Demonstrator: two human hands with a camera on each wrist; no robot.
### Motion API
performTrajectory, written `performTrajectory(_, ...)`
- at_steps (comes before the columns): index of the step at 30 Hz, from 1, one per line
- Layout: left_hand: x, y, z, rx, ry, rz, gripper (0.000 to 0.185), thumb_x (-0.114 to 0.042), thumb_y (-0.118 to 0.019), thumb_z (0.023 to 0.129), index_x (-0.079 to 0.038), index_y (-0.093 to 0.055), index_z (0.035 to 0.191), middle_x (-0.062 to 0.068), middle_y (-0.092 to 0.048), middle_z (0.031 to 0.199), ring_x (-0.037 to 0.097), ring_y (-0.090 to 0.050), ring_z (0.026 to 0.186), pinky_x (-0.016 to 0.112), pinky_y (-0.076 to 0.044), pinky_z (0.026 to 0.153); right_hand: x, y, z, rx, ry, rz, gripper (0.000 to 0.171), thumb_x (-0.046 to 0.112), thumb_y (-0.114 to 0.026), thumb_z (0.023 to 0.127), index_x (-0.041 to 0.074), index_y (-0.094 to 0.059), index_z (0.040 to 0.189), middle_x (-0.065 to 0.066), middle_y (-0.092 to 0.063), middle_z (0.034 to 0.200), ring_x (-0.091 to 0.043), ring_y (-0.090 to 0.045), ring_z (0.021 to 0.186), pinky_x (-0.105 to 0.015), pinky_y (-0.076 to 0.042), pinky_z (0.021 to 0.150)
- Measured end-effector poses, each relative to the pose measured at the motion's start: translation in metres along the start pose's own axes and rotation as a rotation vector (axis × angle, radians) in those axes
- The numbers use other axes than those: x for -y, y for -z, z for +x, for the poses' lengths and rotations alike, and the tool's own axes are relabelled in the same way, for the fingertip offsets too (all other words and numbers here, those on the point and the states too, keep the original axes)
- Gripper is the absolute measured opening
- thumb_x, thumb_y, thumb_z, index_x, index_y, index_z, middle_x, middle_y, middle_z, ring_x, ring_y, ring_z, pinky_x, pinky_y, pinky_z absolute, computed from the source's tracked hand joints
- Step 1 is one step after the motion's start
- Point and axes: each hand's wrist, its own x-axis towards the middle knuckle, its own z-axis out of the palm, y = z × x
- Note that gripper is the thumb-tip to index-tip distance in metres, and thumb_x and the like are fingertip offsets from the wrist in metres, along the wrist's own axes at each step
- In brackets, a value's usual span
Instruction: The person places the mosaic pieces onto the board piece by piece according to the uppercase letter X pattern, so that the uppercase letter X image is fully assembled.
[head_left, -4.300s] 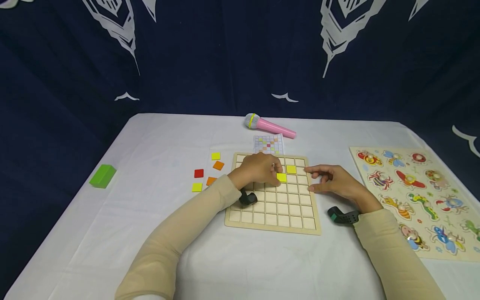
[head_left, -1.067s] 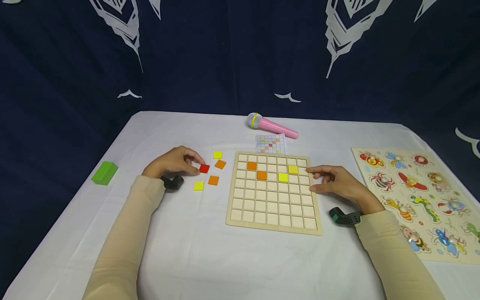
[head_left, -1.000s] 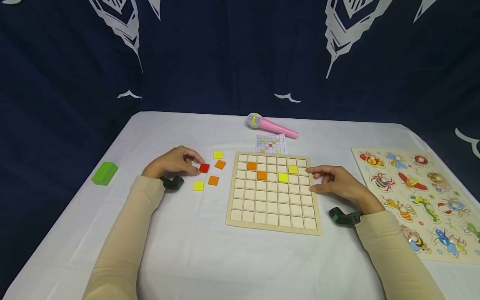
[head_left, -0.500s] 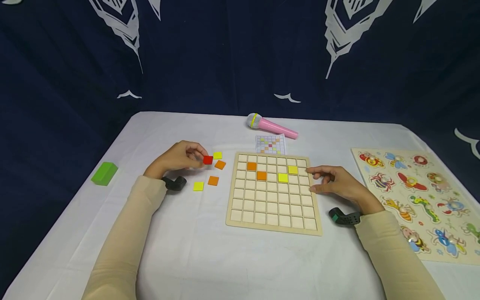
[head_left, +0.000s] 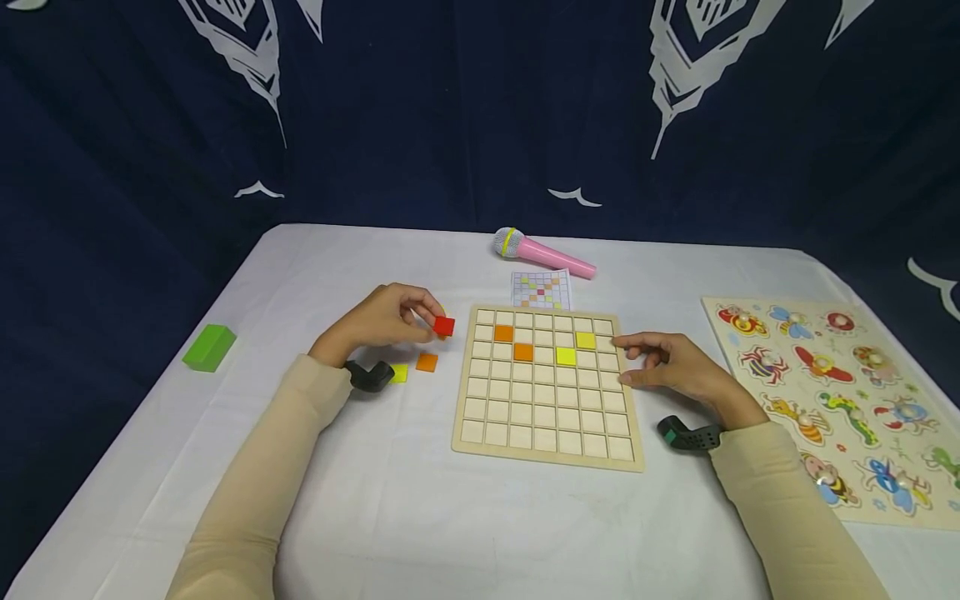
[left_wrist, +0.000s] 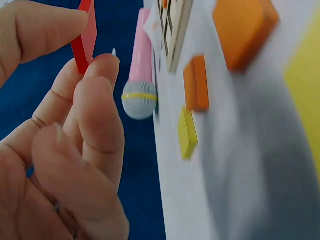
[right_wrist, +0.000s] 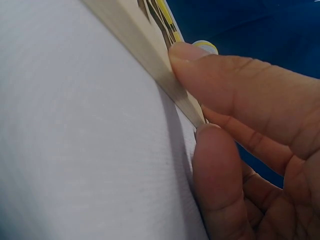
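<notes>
My left hand (head_left: 382,321) pinches the red tile (head_left: 444,326) above the table (head_left: 420,517). My right hand (head_left: 675,367) grips the grid board (head_left: 547,417) by its edge.

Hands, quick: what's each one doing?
Left hand: fingers pinch the red tile.
Right hand: fingers grip the wooden board's edge.

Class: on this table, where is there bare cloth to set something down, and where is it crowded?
Bare cloth lies between the green block and the left hand, and near of the grid board. Crowded: the loose tiles beside that board.
</notes>
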Motion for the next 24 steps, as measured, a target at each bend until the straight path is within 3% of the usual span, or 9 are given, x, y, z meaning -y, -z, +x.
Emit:
performTrajectory(15, -0.025, -0.033, 0.009, 0.084, -0.116, 0.057, 0.027, -0.008, -0.082, 0.084, -0.006, -0.078, 0.111, 0.001, -0.079, 0.097, 0.016, -0.053, 0.068, 0.025, -0.041, 0.064, 0.001, 0.000, -0.001, -0.006, -0.002, 0.007, 0.062, 0.003, -0.086, 0.090, -0.010, -0.060, 0.145, -0.010, -0.060, 0.112, -0.013, -0.050, 0.078, -0.026, -0.042, 0.072)
performTrajectory(24, -0.041, -0.051, 0.014, 0.117, -0.146, 0.078, 0.025, -0.010, -0.085, 0.086, -0.006, -0.078, 0.110, -0.001, -0.078, 0.095, 0.013, -0.053, 0.064, 0.025, -0.042, 0.061, 0.000, -0.001, 0.000, -0.007, -0.002, 0.009, 0.061, 0.003, -0.086, 0.090, -0.010, -0.060, 0.145, -0.010, -0.060, 0.113, -0.013, -0.049, 0.078, -0.026, -0.042, 0.072)
